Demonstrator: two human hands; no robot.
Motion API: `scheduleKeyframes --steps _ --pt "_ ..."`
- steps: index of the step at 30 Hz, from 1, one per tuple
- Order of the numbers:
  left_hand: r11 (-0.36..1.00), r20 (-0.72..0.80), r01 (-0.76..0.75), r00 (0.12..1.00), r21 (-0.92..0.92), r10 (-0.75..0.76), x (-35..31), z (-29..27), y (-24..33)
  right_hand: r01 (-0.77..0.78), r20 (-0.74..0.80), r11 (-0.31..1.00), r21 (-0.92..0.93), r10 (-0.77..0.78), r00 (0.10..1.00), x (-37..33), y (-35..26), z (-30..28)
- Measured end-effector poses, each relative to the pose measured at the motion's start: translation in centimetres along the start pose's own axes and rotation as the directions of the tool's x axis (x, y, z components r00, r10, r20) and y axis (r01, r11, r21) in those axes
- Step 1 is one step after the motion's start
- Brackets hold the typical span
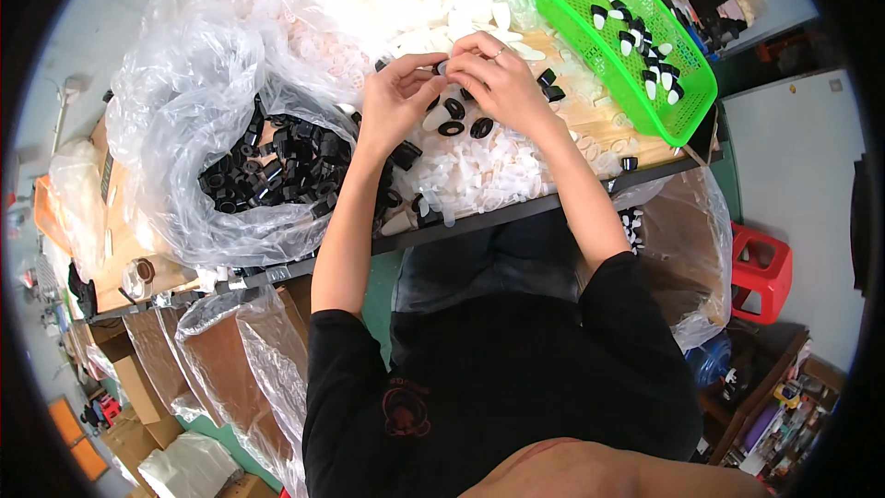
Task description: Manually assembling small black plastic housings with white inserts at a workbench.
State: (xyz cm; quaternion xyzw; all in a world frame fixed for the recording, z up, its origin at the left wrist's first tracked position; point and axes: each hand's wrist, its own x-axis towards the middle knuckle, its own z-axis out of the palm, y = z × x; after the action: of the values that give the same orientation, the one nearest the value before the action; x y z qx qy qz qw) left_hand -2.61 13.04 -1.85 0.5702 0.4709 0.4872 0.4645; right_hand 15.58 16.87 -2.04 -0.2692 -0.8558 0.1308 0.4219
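Both hands meet above the table, fingertips close together. My left hand is closed, thumb and fingers pinched round a small part that they mostly hide. Opposite it, my right hand pinches at the same spot, a ring on one finger. A dark bit shows between them, too small to name. Just below the fingers lie black rings and a white piece with a black collar. Nearer me spreads a heap of small translucent white plastic parts.
At the left, a clear plastic bag holds many black caps. Cream-coloured pieces pile up at the back. A green basket at the right contains black-and-white pieces. A red stool stands beyond the table's right end.
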Motion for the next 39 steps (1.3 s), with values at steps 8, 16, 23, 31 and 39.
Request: scheduleKeyframes --steps 8,16,23,31,39 --pt "0.963 -0.096 -0.177 0.982 -0.203 0.16 0.1 0.8 -0.3 -0.268 0.028 0.684 0.679 0.341 0.94 0.3 -0.3 0.3" --pt "0.889 -0.185 -0.428 0.872 0.159 0.453 0.1 1.7 0.2 -0.519 0.231 0.548 0.656 0.509 0.829 0.0 -0.2 0.5" --pt "0.819 -0.236 -0.447 0.806 0.359 0.543 -0.7 2.5 1.1 -0.386 0.058 0.615 0.688 0.484 0.873 -0.4 -1.3 1.9" --pt "0.673 -0.278 -0.166 0.82 0.72 0.5 -4.2 -2.0 3.7 -0.25 -0.474 0.953 -0.171 0.143 0.869 -2.1 -0.3 -4.9" --pt "0.408 -0.418 0.276 0.852 0.87 0.315 -9.9 -13.0 -0.4 -0.482 -0.594 0.788 -0.384 0.189 0.782 -5.3 4.4 -12.2"
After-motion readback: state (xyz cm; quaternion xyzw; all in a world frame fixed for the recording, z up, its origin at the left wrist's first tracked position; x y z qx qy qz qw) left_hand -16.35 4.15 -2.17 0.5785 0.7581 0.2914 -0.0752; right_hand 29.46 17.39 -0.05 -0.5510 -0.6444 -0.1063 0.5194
